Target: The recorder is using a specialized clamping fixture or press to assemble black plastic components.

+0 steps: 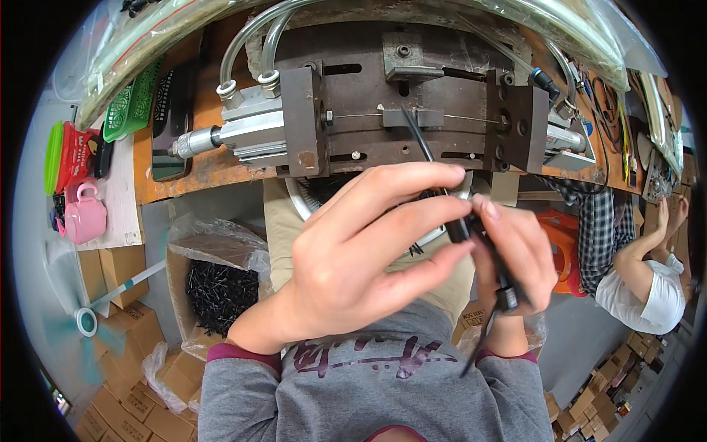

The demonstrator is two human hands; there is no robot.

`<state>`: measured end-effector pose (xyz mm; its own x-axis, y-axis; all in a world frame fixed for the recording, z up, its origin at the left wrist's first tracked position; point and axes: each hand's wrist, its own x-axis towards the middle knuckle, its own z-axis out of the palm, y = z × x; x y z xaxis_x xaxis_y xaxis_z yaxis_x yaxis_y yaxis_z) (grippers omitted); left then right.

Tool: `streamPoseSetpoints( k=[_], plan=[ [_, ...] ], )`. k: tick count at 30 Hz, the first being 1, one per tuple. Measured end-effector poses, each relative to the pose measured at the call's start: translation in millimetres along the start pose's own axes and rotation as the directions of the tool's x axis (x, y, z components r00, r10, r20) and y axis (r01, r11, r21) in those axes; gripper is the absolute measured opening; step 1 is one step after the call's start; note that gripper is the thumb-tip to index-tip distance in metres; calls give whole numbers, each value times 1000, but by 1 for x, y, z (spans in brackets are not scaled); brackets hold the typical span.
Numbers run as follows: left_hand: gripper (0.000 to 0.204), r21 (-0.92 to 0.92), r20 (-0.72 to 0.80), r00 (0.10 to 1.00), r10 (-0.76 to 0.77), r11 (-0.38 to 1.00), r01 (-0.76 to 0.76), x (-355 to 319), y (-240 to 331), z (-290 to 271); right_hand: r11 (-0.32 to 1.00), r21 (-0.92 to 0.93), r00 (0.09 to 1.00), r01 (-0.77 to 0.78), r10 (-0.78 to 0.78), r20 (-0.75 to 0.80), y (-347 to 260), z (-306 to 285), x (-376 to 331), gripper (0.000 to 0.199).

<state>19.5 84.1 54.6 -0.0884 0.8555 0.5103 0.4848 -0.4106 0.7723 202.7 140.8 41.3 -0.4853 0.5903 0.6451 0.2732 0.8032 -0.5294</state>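
My left hand (361,258) reaches across my lap, thumb and fingers pinched on a thin black rod (423,142) with a thicker cylindrical end. The rod points up toward the metal fixture. My right hand (519,261) is closed around one or more similar black rods with a thick end (507,298); how many is hidden by the fingers. Beyond both hands stands the dark metal fixture (449,96), with a small grey block (431,118) at its middle and a thin wire (471,118) running across. Several black pieces lie partly hidden behind my left hand.
Air cylinders (254,131) with clear hoses (247,37) flank the fixture. A box lined with plastic holds many black pieces (221,291). A phone (171,158), green basket (132,107), pink mug (86,215) and fan (86,322) are leftward. Another person (648,283) sits at right.
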Motion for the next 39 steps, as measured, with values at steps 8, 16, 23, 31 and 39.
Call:
streamPoseSetpoints(
  k=[8, 16, 23, 31, 39],
  plan=[
    [30, 514, 190, 980, 65, 844, -156, -8, -18, 5, 650, 561, 831, -513, 540, 134, 1, -9, -1, 22],
    [28, 595, 182, 983, -23, 798, -91, 0, -16, 5, 471, 589, 701, -656, 670, 246, -6, -18, 1, 22],
    [34, 125, 226, 959, 172, 971, -204, -3, 0, 2, 392, 503, 611, -770, 679, 408, -6, -6, 2, 19],
    [33, 162, 193, 968, 159, 968, -192, -13, 3, 6, 500, 516, 707, -696, 603, 369, -3, 8, 12, 20],
    [29, 379, 93, 985, 143, 910, -168, -11, -12, 3, 383, 572, 633, -725, 698, 336, 3, 3, 3, 22]
  ],
)
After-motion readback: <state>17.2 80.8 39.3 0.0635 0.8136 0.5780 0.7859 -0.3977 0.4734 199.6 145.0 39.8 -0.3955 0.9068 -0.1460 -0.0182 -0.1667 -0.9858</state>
